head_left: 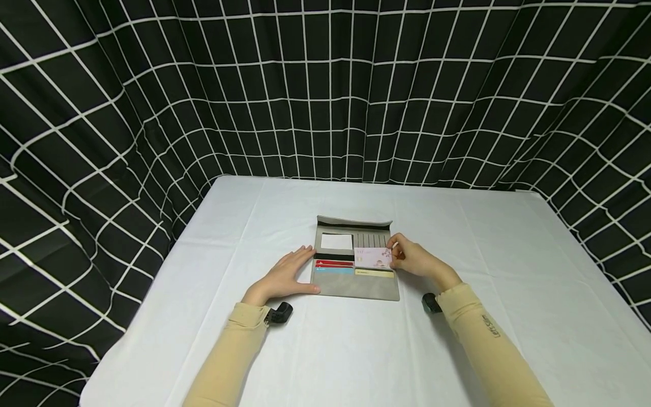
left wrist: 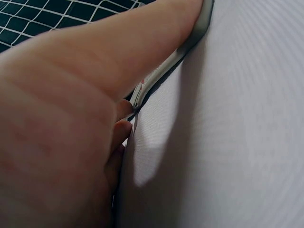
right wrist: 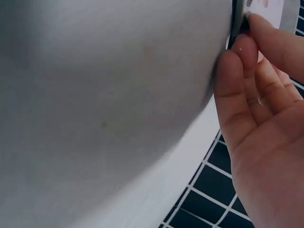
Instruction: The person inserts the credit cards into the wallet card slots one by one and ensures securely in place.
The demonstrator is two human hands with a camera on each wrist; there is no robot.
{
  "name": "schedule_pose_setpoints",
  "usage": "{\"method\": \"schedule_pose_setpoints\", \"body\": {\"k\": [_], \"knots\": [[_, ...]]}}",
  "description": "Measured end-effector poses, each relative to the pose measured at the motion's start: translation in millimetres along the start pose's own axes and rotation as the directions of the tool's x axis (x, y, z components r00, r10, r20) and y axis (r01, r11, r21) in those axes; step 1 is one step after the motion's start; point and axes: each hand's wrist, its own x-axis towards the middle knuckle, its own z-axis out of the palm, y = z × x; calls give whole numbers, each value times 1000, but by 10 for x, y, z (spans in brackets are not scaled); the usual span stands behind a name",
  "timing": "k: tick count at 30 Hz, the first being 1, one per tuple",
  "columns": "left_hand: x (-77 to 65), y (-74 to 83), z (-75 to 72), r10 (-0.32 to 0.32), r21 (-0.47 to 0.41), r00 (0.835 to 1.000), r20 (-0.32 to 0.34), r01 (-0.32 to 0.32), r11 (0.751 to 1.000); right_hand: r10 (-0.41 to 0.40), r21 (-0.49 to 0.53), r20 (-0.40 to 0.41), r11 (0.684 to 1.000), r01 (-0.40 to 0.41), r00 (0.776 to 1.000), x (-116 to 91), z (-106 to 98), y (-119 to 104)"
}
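Observation:
A grey wallet (head_left: 356,289) lies unfolded on the table. My right hand (head_left: 414,257) pinches the right edge of a pink VIP card (head_left: 370,257), which lies over the wallet's right half. In the right wrist view the thumb (right wrist: 270,35) and curled fingers meet at the card's edge. My left hand (head_left: 286,275) lies along the wallet's left side, fingers extended, its thumb tip on the lower left corner. Red cards (head_left: 333,263) and a blue card (head_left: 334,271) show in the left slots. Below the pink card is a yellowish card (head_left: 373,273). A white card (head_left: 336,242) fills the upper left window.
A white cloth covers the table (head_left: 325,350). Behind and at both sides hangs a black curtain (head_left: 351,102) with a white grid. The wallet's top flap (head_left: 354,221) stands slightly raised at the far edge. Empty-looking card slots (head_left: 370,240) line the upper right.

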Motion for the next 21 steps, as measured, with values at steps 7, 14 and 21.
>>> {"method": "schedule_pose_setpoints", "body": {"k": [7, 14, 21], "knots": [[-9, 17, -4, 0, -9, 1000, 1, 0, 1000, 57, 53, 115, 997, -63, 992, -40, 18, -14], [-8, 19, -5, 1, -13, 1000, 3, -1, 1000, 49, 66, 170, 996, -61, 984, -41, 62, -37], [-3, 6, -3, -2, -10, 1000, 4, 2, 1000, 79, 44, 148, 995, -86, 986, -49, 68, -66]]}}
